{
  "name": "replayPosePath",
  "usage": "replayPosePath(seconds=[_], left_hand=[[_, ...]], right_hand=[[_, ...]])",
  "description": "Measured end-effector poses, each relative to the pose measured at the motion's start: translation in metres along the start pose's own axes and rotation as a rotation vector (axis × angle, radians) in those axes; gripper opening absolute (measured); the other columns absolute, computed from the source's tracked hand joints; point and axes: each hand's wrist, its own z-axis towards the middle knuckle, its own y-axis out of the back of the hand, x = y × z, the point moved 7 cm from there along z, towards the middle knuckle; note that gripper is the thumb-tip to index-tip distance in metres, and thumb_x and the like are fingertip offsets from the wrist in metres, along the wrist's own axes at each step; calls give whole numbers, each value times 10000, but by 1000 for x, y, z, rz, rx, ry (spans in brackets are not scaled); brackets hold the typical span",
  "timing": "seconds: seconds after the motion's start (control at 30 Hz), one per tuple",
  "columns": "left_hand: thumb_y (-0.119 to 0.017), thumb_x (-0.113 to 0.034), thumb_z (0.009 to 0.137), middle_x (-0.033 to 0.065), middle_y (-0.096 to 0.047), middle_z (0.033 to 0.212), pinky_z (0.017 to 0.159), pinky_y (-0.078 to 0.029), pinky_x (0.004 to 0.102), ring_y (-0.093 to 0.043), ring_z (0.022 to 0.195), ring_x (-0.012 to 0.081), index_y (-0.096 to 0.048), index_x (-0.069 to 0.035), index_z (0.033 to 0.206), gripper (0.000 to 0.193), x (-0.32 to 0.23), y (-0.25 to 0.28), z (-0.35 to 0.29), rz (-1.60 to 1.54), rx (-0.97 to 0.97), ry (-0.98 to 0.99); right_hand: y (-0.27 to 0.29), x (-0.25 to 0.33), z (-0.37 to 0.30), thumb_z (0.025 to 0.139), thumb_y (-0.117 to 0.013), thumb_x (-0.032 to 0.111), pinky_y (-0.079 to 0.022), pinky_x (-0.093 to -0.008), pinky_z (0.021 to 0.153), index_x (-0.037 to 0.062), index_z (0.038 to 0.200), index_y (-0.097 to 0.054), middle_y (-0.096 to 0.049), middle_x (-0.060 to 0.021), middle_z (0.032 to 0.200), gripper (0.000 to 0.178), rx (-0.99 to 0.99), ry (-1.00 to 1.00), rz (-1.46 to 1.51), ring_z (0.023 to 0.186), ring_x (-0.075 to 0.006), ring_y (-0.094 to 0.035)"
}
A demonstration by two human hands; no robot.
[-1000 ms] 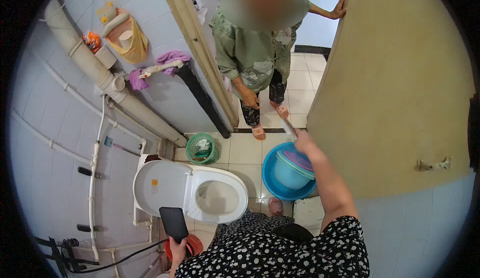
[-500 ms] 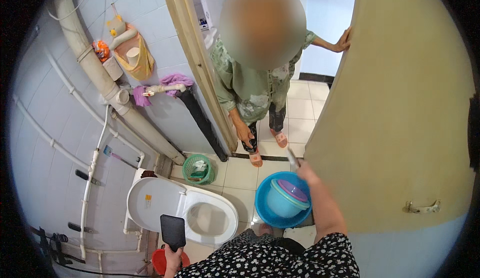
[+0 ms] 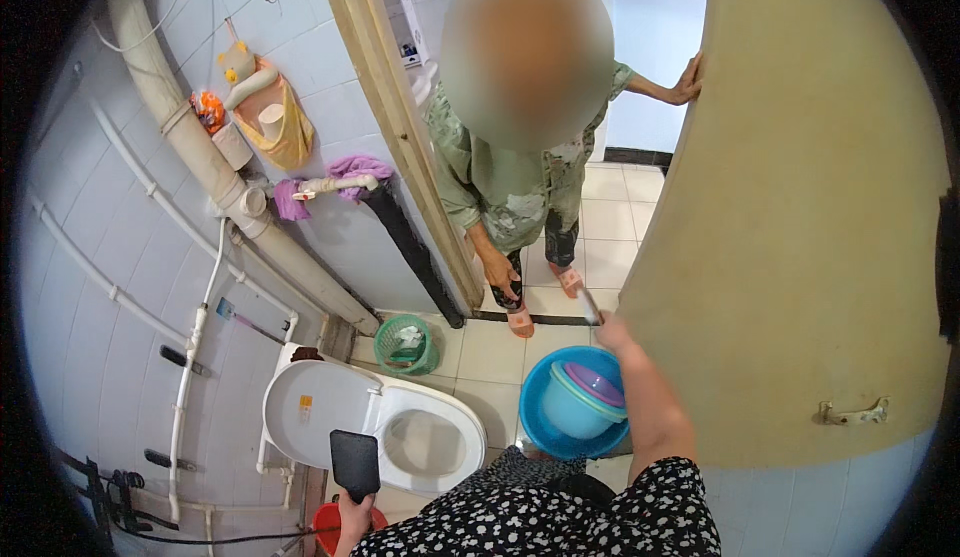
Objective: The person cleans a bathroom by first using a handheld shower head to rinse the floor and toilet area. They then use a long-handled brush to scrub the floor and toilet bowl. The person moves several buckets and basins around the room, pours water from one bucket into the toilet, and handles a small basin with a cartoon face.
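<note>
At the lower left my left hand (image 3: 355,517) is closed round the lower end of a flat black rectangular thing (image 3: 355,465), held up beside the toilet bowl (image 3: 425,447); its exact kind I cannot tell. My right arm reaches forward over the blue basins (image 3: 545,412). Its hand (image 3: 614,332) grips a slim greyish-brown thing (image 3: 590,307), seen nearly edge-on and blurred, pointing toward the doorway. Another person (image 3: 515,197) in a green patterned top and pink slippers stands in that doorway, one hand (image 3: 687,82) on the door's edge, the other hanging low.
The yellowish door (image 3: 790,207) stands ajar on the right. A green basket (image 3: 407,345) with white scraps sits near the doorway, and a red bucket (image 3: 330,525) is beside my left hand. Pipes (image 3: 250,202) run along the left wall; a raised toilet lid (image 3: 318,412) leans beside them.
The view has shifted slightly, so fixed things sit a little further right. The slim thing in my right hand has turned a bit. Both hands keep their hold.
</note>
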Motion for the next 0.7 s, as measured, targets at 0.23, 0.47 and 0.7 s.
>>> replayPosePath(seconds=[0.23, 0.47, 0.7], left_hand=[[-605, -17, 718, 101, -570, 999, 782, -426, 275, -540, 885, 168, -462, 31, 1104, 415, 16, 4, 3, -52, 37, 40], [-616, -37, 701, 117, -576, 991, 792, -427, 284, -545, 882, 178, -465, 32, 1101, 433, 4, 6, 8, 14, 25, 0], [-640, -94, 704, 125, -579, 973, 802, -429, 311, -552, 894, 216, -461, 29, 1111, 462, 22, 7, 6, 54, -9, 59]], right_hand=[[1, -14, 27, 716, -501, 78, -449, -423, 797, 39, 1024, -573, -596, -226, 965, 319, -81, -162, -21, 930, -376, -563], [-42, -4, -15, 751, -488, 111, -433, -436, 821, 42, 1096, -531, -579, -242, 999, 354, -20, 28, 103, 943, -384, -552], [-66, -4, -92, 790, -508, 164, -448, -410, 795, 60, 1165, -502, -594, -205, 990, 389, 89, 32, 219, 920, -348, -571]])
